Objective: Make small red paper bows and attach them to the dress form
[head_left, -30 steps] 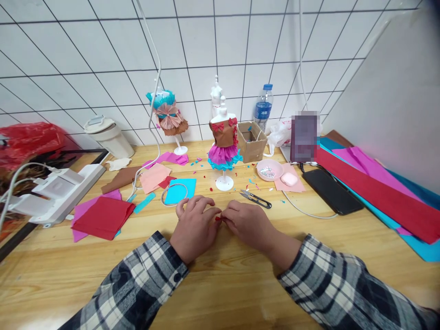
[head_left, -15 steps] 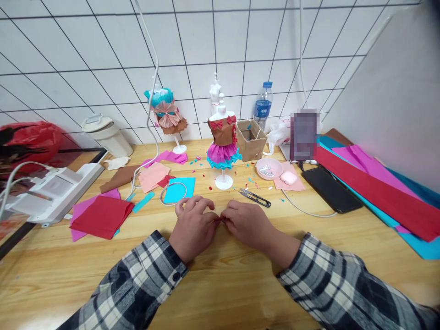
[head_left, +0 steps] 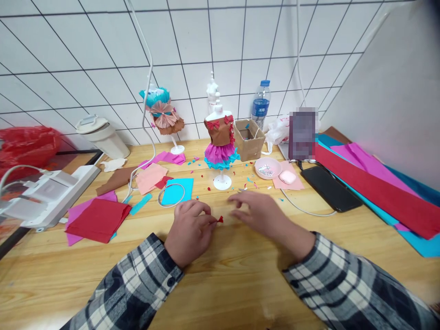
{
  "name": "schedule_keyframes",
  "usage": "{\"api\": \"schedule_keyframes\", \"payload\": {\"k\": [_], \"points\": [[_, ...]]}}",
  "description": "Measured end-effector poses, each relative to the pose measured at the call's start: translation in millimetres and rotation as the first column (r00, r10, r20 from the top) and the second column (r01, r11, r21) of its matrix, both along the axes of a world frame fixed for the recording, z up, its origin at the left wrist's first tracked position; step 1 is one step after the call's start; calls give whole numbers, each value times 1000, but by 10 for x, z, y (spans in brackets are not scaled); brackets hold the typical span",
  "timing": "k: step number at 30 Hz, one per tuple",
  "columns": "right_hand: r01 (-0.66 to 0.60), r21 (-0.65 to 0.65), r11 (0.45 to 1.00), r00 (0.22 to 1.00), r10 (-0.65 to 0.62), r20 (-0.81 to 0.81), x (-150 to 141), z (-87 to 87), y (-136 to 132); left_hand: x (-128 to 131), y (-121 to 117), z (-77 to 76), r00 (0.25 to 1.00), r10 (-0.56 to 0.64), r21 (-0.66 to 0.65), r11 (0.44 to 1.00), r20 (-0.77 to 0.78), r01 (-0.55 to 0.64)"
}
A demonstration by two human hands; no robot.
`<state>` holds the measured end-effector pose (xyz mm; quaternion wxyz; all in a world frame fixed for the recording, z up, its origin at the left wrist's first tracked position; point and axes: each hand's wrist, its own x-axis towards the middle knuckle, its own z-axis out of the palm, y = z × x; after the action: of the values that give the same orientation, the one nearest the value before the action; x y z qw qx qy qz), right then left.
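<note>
the left hand [head_left: 190,233], front-left of the dressed mannequin [head_left: 218,111], pinches a red scrap [head_left: 220,219] before it, not attached; brown bodice [head_left: 220,134], skirt [head_left: 220,155] and red bows [head_left: 213,124] are already on; the right hand [head_left: 261,217], front-right of the mannequin, has its fingers spread.

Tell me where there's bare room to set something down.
Bare wood lies between the left sleeve and right sleeve, and between the right sleeve and black device. It's crowded around the brown-topped mannequin, with paper scraps, and left of the left hand, where coloured paper sheets lie.
</note>
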<state>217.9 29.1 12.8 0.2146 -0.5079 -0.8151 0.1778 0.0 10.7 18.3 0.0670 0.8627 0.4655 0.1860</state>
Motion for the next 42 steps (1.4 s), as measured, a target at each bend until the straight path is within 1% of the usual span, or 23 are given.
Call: {"api": "schedule_keyframes", "payload": {"k": [2,3,4,5,6,7,9,11,16,20,22,24,25,26,27,28,29,30,32,35,38,42], "points": [[127,42,991,992,-126,-17,227,55,110,-33,23,-9,999,-3,-9,1000,52,4],[182,84,980,983,-182,-5,332,79,161,-46,34,-16,997,-4,-14,1000,73,5],[223,125,967,974,-225,4,420,99,204,-56,43,-24,996,-3,-17,1000,90,4],[236,152,960,970,-241,12,485,111,236,-63,50,-32,995,0,-18,1000,104,2],[219,164,962,974,-226,23,524,114,256,-68,56,-39,993,1,-17,1000,116,2],[178,158,971,982,-186,39,537,108,265,-70,61,-46,992,2,-17,1000,128,0],[55,109,993,994,-65,89,502,76,257,-72,69,-55,989,7,-20,1000,148,-4],[-22,61,998,988,12,157,426,30,235,-73,75,-61,986,19,-33,999,166,-13],[-39,28,999,950,29,310,299,-25,224,-75,77,-68,975,61,-84,995,213,-44],[-34,30,999,934,21,357,261,-17,236,-77,93,-79,968,98,-125,990,232,-71],[-30,33,999,955,18,297,215,-20,214,-73,113,-87,957,132,-144,985,258,-97],[0,-10,1000,994,1,110,127,-31,161,-56,130,-95,934,170,-173,978,315,-120],[17,-76,997,999,-19,-26,66,-40,123,-40,133,-98,918,190,-188,973,348,-130],[30,-171,985,983,-60,-171,-4,-50,78,-20,130,-99,902,209,-201,969,377,-141],[20,-293,956,948,-111,-298,-78,-61,30,4,121,-98,889,226,-211,966,397,-151],[-19,-405,914,901,-160,-404,-152,-73,-18,32,107,-95,880,240,-217,963,410,-161],[-62,-476,877,848,-205,-488,-221,-86,-63,60,88,-91,874,248,-218,961,418,-168],[-94,-520,849,800,-247,-547,-281,-98,-101,88,68,-86,871,250,-217,961,423,-171],[-117,-564,818,723,-319,-613,-364,-122,-150,133,29,-79,865,247,-206,964,437,-171],[-129,-610,782,655,-395,-645,-407,-150,-167,159,-2,-81,850,250,-178,966,463,-187],[-151,-627,764,611,-426,-667,-413,-167,-159,154,-4,-93,850,245,-161,968,467,-191],[-116,-635,764,583,-466,-666,-422,-175,-159,149,4,-104,853,231,-142,972,469,-185]]}}
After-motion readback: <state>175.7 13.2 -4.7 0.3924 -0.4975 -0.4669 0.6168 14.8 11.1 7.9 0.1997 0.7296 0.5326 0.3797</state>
